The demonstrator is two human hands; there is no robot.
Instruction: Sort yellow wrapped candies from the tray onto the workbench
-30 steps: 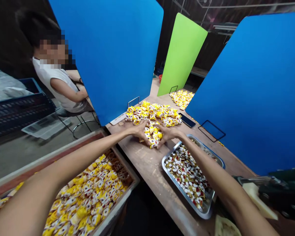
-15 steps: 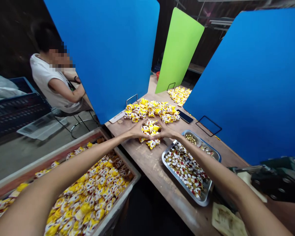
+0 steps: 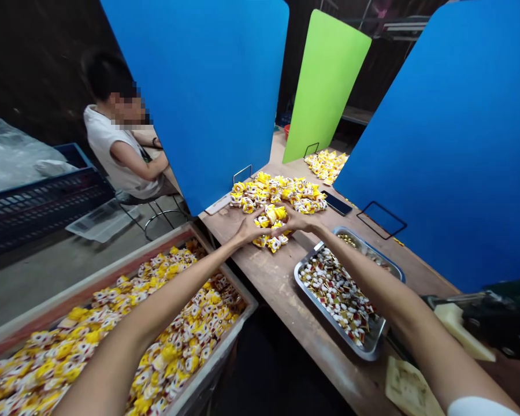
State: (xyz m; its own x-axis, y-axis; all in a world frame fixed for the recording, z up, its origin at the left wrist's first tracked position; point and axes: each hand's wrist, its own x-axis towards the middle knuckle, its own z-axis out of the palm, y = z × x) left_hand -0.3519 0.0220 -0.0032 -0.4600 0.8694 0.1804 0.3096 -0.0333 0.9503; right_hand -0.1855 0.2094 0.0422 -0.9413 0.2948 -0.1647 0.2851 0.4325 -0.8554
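Observation:
My left hand [image 3: 248, 227] and my right hand [image 3: 298, 221] face each other over the wooden table. Their curved fingers cup a small heap of yellow and white animal-shaped figurines [image 3: 274, 217] from both sides. A few figurines [image 3: 274, 244] lie at the near side of the hands, below the fingers. Just beyond is a wider pile of the same figurines [image 3: 260, 186]. Some fingertips are hidden behind the heap. Under my right forearm stands a metal tray [image 3: 325, 315] of small white, red and gold pieces.
A large crate [image 3: 252, 305] full of figurines is at the left. A phone [image 3: 338, 203] lies beyond the tray. Blue panels [image 3: 208, 92] and a green panel [image 3: 325, 81] rise from the table. A co-worker [image 3: 112, 144] sits at left; pale blocks [image 3: 409, 384] are at lower right.
The view has shifted, so the scene appears farther right. My hands have moved slightly toward the far pile with the cupped figurines, and their ring looks narrower.

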